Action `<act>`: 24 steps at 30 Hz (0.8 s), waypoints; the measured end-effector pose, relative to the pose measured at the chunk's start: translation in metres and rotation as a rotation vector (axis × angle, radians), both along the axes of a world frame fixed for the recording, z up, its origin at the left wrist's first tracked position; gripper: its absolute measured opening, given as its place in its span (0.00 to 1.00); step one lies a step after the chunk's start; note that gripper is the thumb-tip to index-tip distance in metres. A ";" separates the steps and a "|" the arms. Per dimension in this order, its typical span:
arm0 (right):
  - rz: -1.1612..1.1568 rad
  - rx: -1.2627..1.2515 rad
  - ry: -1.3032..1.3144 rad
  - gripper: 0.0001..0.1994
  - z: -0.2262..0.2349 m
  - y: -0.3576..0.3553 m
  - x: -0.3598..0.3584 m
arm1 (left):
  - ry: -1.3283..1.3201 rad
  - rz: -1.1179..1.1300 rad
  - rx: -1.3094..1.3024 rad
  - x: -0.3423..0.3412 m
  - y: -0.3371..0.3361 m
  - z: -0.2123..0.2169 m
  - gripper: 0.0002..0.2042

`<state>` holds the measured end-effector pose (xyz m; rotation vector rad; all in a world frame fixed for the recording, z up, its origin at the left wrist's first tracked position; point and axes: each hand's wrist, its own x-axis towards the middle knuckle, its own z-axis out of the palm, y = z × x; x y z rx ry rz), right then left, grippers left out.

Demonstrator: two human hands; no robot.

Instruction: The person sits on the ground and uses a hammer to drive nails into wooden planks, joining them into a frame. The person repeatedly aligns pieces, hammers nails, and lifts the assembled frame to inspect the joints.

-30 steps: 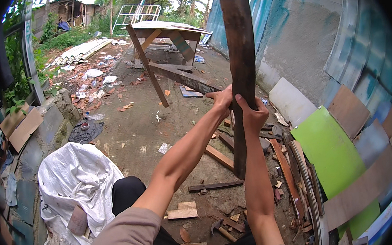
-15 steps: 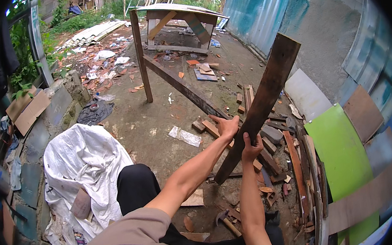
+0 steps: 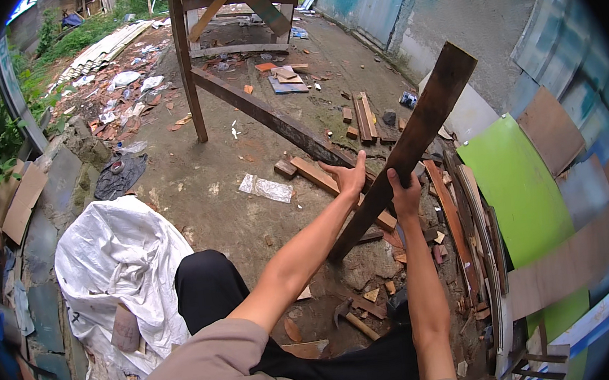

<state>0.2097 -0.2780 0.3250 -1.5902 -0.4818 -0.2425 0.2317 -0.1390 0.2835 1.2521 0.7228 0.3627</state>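
Observation:
A dark brown wooden frame spans the middle: a near post (image 3: 425, 125), a far post (image 3: 188, 77) and a crossbar (image 3: 261, 112) between them. The near post leans, its top toward the right. My left hand (image 3: 348, 179) is on the crossbar close to the near post, thumb raised, fingers along the wood and partly hidden. My right hand (image 3: 406, 197) is closed round the near post below its middle, thumb on the front face, other fingers mostly behind. A hammer (image 3: 358, 323) with a wooden handle lies on the ground by my leg.
Wood offcuts (image 3: 318, 178) and long planks (image 3: 456, 227) litter the ground at right, beside a bright green board (image 3: 518, 186). A white sack (image 3: 118, 257) is at left. Farther off stands a low wooden table-like structure (image 3: 237, 0). A grey wall (image 3: 463, 17) borders the right.
The view has shifted, so the surroundings appear farther left and up. The near post's top leans more to the right. My left hand has come slightly away from the post along the crossbar.

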 end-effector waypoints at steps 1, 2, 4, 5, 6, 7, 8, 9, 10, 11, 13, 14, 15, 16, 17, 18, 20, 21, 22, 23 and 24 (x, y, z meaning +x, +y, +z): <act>-0.021 -0.021 -0.046 0.22 -0.001 0.000 0.003 | -0.068 0.017 -0.043 0.000 0.003 -0.004 0.65; -0.042 -0.046 -0.048 0.22 -0.004 -0.008 0.006 | -0.046 -0.048 -0.173 -0.008 0.003 -0.002 0.65; -0.067 -0.087 -0.055 0.23 -0.007 -0.016 0.009 | -0.047 -0.051 -0.136 -0.010 0.006 -0.009 0.66; -0.084 -0.124 -0.050 0.22 -0.006 -0.020 0.011 | -0.209 -0.066 -0.133 -0.011 0.014 -0.014 0.65; -0.084 -0.142 -0.031 0.22 -0.005 -0.027 0.009 | -0.174 -0.095 -0.320 -0.009 0.014 -0.018 0.59; -0.072 -0.148 -0.020 0.22 -0.004 -0.029 0.009 | -0.221 -0.096 -0.377 -0.002 0.026 -0.023 0.56; -0.057 -0.153 -0.007 0.22 -0.003 -0.026 0.007 | -0.267 -0.093 -0.432 0.007 0.041 -0.034 0.53; -0.029 -0.114 -0.017 0.22 0.000 -0.009 0.003 | -0.362 -0.073 -0.495 0.021 0.078 -0.049 0.50; -0.021 -0.089 -0.019 0.22 0.005 0.006 -0.002 | -0.466 -0.063 -0.564 0.033 0.110 -0.056 0.48; -0.054 -0.110 -0.016 0.22 0.005 -0.003 -0.006 | -0.490 -0.056 -0.603 0.033 0.104 -0.051 0.44; -0.096 -0.080 -0.029 0.22 0.002 -0.003 -0.014 | -0.618 -0.072 -0.715 0.054 0.124 -0.056 0.39; -0.099 -0.045 -0.032 0.23 -0.001 -0.002 -0.020 | -0.633 -0.059 -0.744 0.057 0.131 -0.058 0.38; -0.072 -0.020 -0.039 0.23 -0.002 -0.001 -0.022 | -0.623 -0.007 -0.727 0.062 0.134 -0.058 0.33; -0.040 0.006 -0.040 0.23 -0.002 0.001 -0.026 | -0.586 0.111 -0.696 0.064 0.134 -0.060 0.31; -0.054 0.073 -0.055 0.23 -0.008 0.006 -0.030 | -0.548 0.226 -0.656 0.065 0.136 -0.061 0.29; -0.067 0.143 -0.069 0.23 -0.014 0.014 -0.034 | -0.510 0.340 -0.612 0.065 0.139 -0.061 0.28; -0.115 0.221 -0.099 0.22 -0.018 0.012 -0.038 | -0.524 0.361 -0.573 0.057 0.128 -0.063 0.25; -0.134 0.246 -0.116 0.22 -0.018 0.011 -0.039 | -0.543 0.371 -0.543 0.054 0.123 -0.060 0.25; -0.156 0.265 -0.124 0.22 -0.020 0.006 -0.044 | -0.551 0.383 -0.516 0.045 0.114 -0.064 0.25; -0.215 0.281 -0.087 0.21 -0.022 0.003 -0.044 | -0.490 0.357 -0.496 0.038 0.109 -0.063 0.25; -0.255 0.317 -0.062 0.21 -0.026 -0.003 -0.050 | -0.478 0.338 -0.458 0.030 0.102 -0.064 0.30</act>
